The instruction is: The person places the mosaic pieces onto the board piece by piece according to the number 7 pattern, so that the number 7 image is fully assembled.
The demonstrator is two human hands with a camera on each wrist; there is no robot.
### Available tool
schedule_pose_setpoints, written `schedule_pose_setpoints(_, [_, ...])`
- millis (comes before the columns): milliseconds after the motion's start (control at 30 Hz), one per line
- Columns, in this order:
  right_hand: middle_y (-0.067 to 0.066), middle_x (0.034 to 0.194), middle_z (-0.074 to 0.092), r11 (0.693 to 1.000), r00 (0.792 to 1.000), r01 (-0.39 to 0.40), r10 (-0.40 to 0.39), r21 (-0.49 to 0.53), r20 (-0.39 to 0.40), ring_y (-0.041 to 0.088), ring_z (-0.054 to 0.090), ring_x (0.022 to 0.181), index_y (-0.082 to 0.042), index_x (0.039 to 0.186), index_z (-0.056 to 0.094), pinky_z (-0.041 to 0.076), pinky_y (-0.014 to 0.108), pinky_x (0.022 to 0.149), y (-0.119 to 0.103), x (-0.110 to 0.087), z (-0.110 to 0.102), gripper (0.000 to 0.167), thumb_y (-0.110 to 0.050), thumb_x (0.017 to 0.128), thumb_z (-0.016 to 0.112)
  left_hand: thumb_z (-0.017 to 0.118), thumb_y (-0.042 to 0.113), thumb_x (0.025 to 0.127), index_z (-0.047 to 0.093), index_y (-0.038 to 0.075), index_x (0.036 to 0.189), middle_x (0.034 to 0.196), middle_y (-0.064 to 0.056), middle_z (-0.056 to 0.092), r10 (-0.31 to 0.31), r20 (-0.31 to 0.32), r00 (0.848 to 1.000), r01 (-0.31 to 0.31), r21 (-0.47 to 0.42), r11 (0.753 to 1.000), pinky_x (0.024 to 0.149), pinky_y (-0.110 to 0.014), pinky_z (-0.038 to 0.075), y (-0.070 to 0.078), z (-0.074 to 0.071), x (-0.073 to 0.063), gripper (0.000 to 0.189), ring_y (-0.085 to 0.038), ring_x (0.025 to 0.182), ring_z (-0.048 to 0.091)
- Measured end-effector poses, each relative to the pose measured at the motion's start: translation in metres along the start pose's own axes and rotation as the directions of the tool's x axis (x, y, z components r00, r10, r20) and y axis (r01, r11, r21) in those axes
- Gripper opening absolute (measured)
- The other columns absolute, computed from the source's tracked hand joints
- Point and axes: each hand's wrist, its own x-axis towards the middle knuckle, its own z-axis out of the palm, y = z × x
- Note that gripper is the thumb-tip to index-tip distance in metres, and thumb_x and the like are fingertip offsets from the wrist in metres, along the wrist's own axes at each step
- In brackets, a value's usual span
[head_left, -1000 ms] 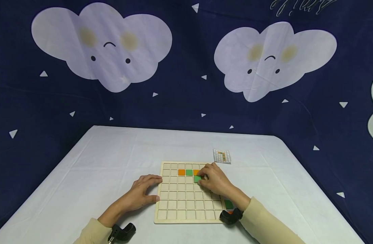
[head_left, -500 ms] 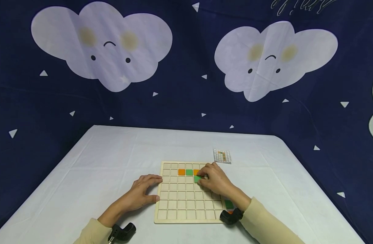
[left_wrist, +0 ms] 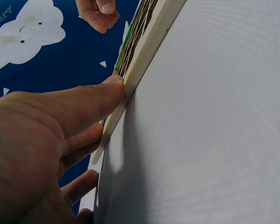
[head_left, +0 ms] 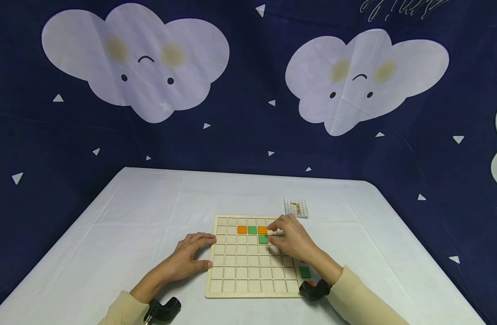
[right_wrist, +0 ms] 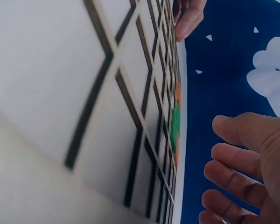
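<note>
A wooden grid board (head_left: pixel 235 273) lies on the white table. Orange (head_left: pixel 242 229), green (head_left: pixel 252 229) and orange (head_left: pixel 262 230) tiles sit side by side in its second row from the far edge. A further green tile (head_left: pixel 263 239) sits just below the right-hand orange one. My left hand (head_left: pixel 186 256) rests at the board's left edge, thumb and fingers stretched apart; the left wrist view shows the thumb tip on the wooden rim (left_wrist: pixel 141 63). Over the upper right of the board is my right hand (head_left: pixel 292 237), its fingers beside the tiles and nothing between them in the right wrist view.
A small printed grid card (head_left: pixel 296 208) lies beyond the board's far right corner. By the right edge are a loose green tile (head_left: pixel 305 271) and an orange-red one (head_left: pixel 311 283), partly behind the black wrist camera (head_left: pixel 315 290). A dark blue cloud-patterned cloth (head_left: pixel 248 149) hangs behind.
My right hand has let go of the green tile below the orange one and drawn slightly to the right, uncovering both tiles. The left hand has stayed still.
</note>
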Motion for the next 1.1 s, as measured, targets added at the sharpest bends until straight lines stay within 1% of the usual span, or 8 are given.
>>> schedule_pose_setpoints(67, [-0.005, 0.092, 0.063, 1.0, 1.0, 0.002, -0.002, -0.01, -0.015, 0.014, 0.05, 0.091, -0.012, 0.099, 0.072, 0.043, 0.034, 0.08, 0.001, -0.002, -0.003, 0.023, -0.022, 0.079, 0.074, 0.074, 0.025, 0.079, 0.056, 0.009, 0.128, 0.139, -0.006, 0.049, 0.005, -0.001, 1.0, -0.005, 0.0, 1.0, 0.104, -0.06, 0.021, 0.0, 0.0, 0.0, 0.055, -0.034, 0.132, 0.036])
schedule_pose_setpoints(133, [-0.004, 0.092, 0.063, 1.0, 0.999, 0.009, -0.01, -0.014, -0.03, 0.017, 0.053, 0.094, -0.011, 0.098, 0.071, 0.044, 0.04, 0.091, 0.003, -0.004, -0.005, 0.022, -0.02, 0.078, 0.074, 0.074, 0.026, 0.079, 0.056, 0.009, 0.128, 0.139, -0.006, 0.049, 0.007, -0.002, 1.0, -0.007, 0.001, 1.0, 0.104, -0.06, 0.021, -0.001, 0.0, 0.0, 0.055, -0.034, 0.132, 0.036])
schedule_pose_setpoints(233, [-0.003, 0.091, 0.063, 1.0, 0.999, 0.015, -0.015, -0.016, -0.049, 0.025, 0.057, 0.105, -0.01, 0.098, 0.071, 0.034, 0.051, 0.108, 0.005, -0.008, -0.009, 0.022, -0.019, 0.078, 0.075, 0.074, 0.026, 0.079, 0.056, 0.009, 0.129, 0.139, -0.006, 0.049, 0.007, -0.004, 1.0, -0.007, 0.004, 1.0, 0.103, -0.059, 0.022, -0.001, 0.0, 0.0, 0.055, -0.033, 0.131, 0.037])
schedule_pose_setpoints(300, [-0.003, 0.092, 0.063, 1.0, 0.999, 0.007, -0.008, -0.015, -0.051, 0.026, 0.056, 0.107, -0.01, 0.098, 0.071, 0.033, 0.053, 0.108, 0.007, -0.011, -0.012, 0.023, -0.02, 0.077, 0.075, 0.074, 0.026, 0.079, 0.056, 0.009, 0.128, 0.139, -0.006, 0.049, 0.006, -0.003, 1.0, -0.006, 0.004, 1.0, 0.103, -0.059, 0.022, -0.001, 0.0, -0.001, 0.056, -0.033, 0.131, 0.037])
schedule_pose_setpoints(400, [-0.004, 0.093, 0.063, 1.0, 0.999, -0.012, 0.011, -0.028, -0.05, 0.02, 0.054, 0.102, -0.012, 0.099, 0.072, 0.044, 0.044, 0.094, 0.009, -0.015, -0.014, 0.024, -0.023, 0.077, 0.075, 0.074, 0.026, 0.079, 0.056, 0.009, 0.129, 0.139, -0.006, 0.049, 0.005, -0.002, 1.0, -0.005, 0.004, 1.0, 0.103, -0.059, 0.022, -0.002, 0.001, 0.0, 0.056, -0.033, 0.131, 0.037])
schedule_pose_setpoints(467, [-0.006, 0.093, 0.063, 0.999, 0.999, -0.018, 0.016, -0.039, -0.051, 0.014, 0.051, 0.094, -0.013, 0.099, 0.072, 0.045, 0.037, 0.083, 0.011, -0.018, -0.016, 0.024, -0.024, 0.077, 0.075, 0.074, 0.025, 0.079, 0.056, 0.008, 0.128, 0.139, -0.006, 0.049, 0.005, -0.002, 1.0, -0.005, 0.002, 1.0, 0.103, -0.06, 0.022, -0.002, 0.001, 0.0, 0.056, -0.034, 0.131, 0.037])
schedule_pose_setpoints(833, [-0.007, 0.09, 0.062, 0.997, 0.996, 0.008, -0.015, -0.079, -0.086, 0.013, 0.047, 0.084, -0.013, 0.097, 0.072, 0.039, 0.025, 0.07, 0.021, -0.034, -0.023, 0.024, -0.021, 0.075, 0.077, 0.073, 0.027, 0.079, 0.056, 0.009, 0.129, 0.139, -0.005, 0.048, -0.001, 0.003, 1.0, 0.001, 0.005, 1.0, 0.104, -0.06, 0.022, -0.002, 0.001, 0.001, 0.056, -0.033, 0.132, 0.036])
schedule_pose_setpoints(1100, [-0.01, 0.09, 0.061, 0.995, 0.996, -0.06, 0.054, -0.085, -0.063, 0.013, 0.046, 0.084, -0.015, 0.097, 0.072, 0.037, 0.024, 0.069, 0.03, -0.046, -0.024, 0.024, -0.02, 0.075, 0.077, 0.074, 0.026, 0.079, 0.055, 0.01, 0.129, 0.139, -0.005, 0.048, -0.007, 0.002, 1.0, 0.007, 0.005, 1.0, 0.104, -0.06, 0.022, -0.002, 0.001, 0.001, 0.056, -0.033, 0.132, 0.036])
